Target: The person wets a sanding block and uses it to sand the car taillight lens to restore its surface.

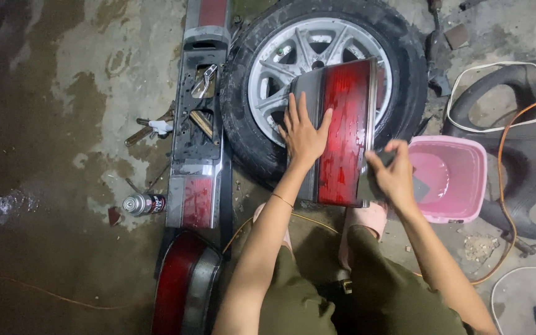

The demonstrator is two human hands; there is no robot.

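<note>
From the head camera, looking down past the person's olive-green trousers and pink slippers: a long red tail-light lens with a grey plastic edge (pixel 342 133) stands propped, leaning against a grey alloy wheel in a black tyre (pixel 324 74) that lies on the wet concrete floor (pixel 63 124).

The left hand (pixel 304 133) lies flat on the lens's left part, fingers spread wide and pointing up, palm pressed to the surface; it grips nothing and only steadies the lens. A thin bracelet sits on that wrist.

The right hand (pixel 395 177) is at the lens's right edge, low down, fingers curled narrowly around a small dark grey sheet (pixel 420 186), seemingly abrasive paper, which it presses against the lens rim.

Just right of that hand sits a pink plastic basin (pixel 457 177), touching or nearly touching the tyre. Left of the tyre lies a long grey panel with red lamp sections (pixel 196 124), and below it a second red lamp unit (pixel 184 285). A small spray can (pixel 144 203) lies on the floor beside the panel. An orange cable (pixel 504 161) curves past the basin.
</note>
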